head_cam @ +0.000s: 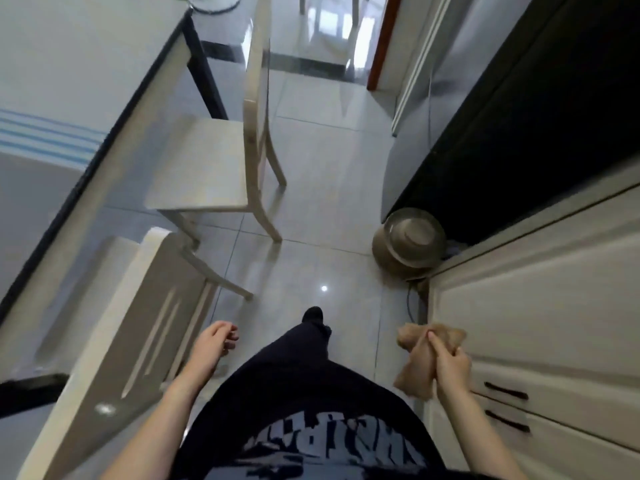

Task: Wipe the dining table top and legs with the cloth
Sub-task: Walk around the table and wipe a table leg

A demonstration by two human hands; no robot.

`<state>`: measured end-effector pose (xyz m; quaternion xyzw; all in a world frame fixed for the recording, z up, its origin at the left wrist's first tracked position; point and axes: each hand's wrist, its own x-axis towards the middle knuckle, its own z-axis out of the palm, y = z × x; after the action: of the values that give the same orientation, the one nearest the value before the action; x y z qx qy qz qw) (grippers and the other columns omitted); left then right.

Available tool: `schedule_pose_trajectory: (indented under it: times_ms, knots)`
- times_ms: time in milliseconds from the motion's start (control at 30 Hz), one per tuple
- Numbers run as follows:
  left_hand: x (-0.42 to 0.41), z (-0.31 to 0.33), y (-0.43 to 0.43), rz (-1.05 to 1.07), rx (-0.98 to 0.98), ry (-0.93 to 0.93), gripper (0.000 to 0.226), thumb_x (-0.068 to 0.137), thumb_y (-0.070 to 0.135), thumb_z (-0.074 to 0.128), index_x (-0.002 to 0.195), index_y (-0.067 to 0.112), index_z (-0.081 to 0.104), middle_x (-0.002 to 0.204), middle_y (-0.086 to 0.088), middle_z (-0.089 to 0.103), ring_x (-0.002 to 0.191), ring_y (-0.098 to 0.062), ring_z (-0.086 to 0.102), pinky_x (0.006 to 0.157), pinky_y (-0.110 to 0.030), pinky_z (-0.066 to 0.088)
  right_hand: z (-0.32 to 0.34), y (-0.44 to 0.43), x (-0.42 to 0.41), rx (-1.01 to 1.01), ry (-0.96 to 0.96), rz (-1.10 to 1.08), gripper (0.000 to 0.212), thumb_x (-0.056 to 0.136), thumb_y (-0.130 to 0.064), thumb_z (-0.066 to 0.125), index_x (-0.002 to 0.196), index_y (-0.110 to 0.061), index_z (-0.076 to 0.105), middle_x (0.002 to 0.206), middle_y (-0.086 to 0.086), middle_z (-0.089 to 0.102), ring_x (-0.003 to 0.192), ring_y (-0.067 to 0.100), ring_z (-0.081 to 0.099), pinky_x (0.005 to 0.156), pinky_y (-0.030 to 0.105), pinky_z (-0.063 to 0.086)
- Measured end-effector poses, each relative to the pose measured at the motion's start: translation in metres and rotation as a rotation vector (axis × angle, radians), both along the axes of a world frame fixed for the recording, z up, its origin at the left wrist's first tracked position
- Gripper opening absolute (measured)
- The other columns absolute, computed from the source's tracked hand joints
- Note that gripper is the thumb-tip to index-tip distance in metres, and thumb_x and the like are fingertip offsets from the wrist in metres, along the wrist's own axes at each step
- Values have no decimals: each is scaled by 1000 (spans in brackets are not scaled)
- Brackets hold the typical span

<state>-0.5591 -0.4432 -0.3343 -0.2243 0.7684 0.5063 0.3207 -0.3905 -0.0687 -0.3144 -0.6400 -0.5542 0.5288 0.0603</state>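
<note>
Head view: crumpled tan cloth (420, 355) in right hand (450, 367).

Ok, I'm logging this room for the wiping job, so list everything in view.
Dining table: one, grey top, dark edge, left.
Chairs: two, cream, beside the table.
Cloth: one, tan, in right grip.
Cabinet: one, white, dark handles, right.
Round container: one, beige, floor by cabinet.
Tall appliance: one, dark, far right.
Floor: one, glossy grey tiles, centre.
Left grip: one, bare hand, loosely curled, empty.
Right grip: one, bare hand, holding the cloth.
</note>
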Motion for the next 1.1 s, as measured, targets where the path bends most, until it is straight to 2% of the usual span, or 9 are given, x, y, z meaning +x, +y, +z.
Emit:
schedule_pose_trajectory:
  times_ms: [67, 200, 267, 367, 533, 633, 833, 1000, 1100]
  knots:
    - [-50, 7, 26, -69, 3, 34, 25, 100, 7, 41, 85, 6, 60, 78, -13, 59, 65, -22, 50, 62, -29, 38, 7, 21, -31, 38, -15, -6, 31, 86, -24, 70, 101, 0, 60, 97, 17, 63, 92, 29, 60, 86, 40, 47]
    - [-145, 15, 84, -157, 38, 68, 26, 98, 4, 42, 80, 8, 61, 75, -14, 59, 63, -22, 50, 59, -28, 37, 21, 66, -94, 58, -8, -60, 18, 86, -24, 70, 92, -10, 62, 96, 18, 65, 92, 29, 61, 89, 41, 49]
    - [-183, 16, 110, -183, 54, 68, 27, 98, 5, 43, 80, 10, 62, 75, -13, 60, 64, -23, 51, 62, -30, 38, 23, 88, -124, 67, 2, -48, 16, 85, -26, 71, 85, -14, 61, 97, 18, 67, 91, 30, 63, 81, 36, 51]
    - [-224, 10, 140, -179, 56, 61, 26, 98, 7, 43, 82, 10, 63, 77, -13, 63, 66, -24, 54, 63, -31, 39, 24, 120, -177, 81, 9, -15, 19, 84, -24, 73, 91, -10, 63, 97, 19, 68, 93, 32, 63, 82, 38, 50]
    - [-285, -4, 176, -50, 23, -25, 25, 99, 2, 40, 83, 3, 60, 77, -18, 58, 63, -24, 50, 59, -29, 35, 17, 181, -299, 46, 82, 102, 24, 86, -23, 71, 104, -10, 62, 101, 12, 65, 98, 28, 60, 88, 35, 46]
    - [-318, -7, 195, 89, -24, -88, 23, 99, 2, 39, 86, -2, 58, 73, -17, 57, 60, -24, 48, 56, -28, 31, 15, 220, -380, 54, 116, 227, 31, 87, -18, 69, 114, -4, 63, 106, 12, 66, 100, 25, 59, 88, 32, 44]
    - [-400, 4, 256, 177, -21, -138, 25, 100, 5, 39, 82, 4, 57, 71, -13, 57, 59, -23, 48, 55, -28, 32, 26, 274, -530, 30, 153, 428, 22, 86, -10, 70, 106, -2, 65, 101, 13, 69, 91, 21, 62, 80, 31, 46]
    - [-511, 4, 319, 130, 20, -79, 27, 100, 8, 41, 79, 10, 59, 71, -9, 59, 61, -23, 51, 61, -27, 37, 20, 314, -619, 35, 134, 372, 23, 83, -15, 72, 104, -6, 68, 100, 13, 71, 95, 24, 64, 83, 33, 50]
    - [-595, 1, 358, 27, 61, -15, 24, 99, 9, 42, 83, 9, 60, 77, -10, 61, 66, -23, 53, 63, -29, 39, 10, 339, -660, 48, 96, 281, 20, 81, -19, 75, 99, -11, 69, 99, 12, 71, 96, 26, 66, 89, 41, 52]
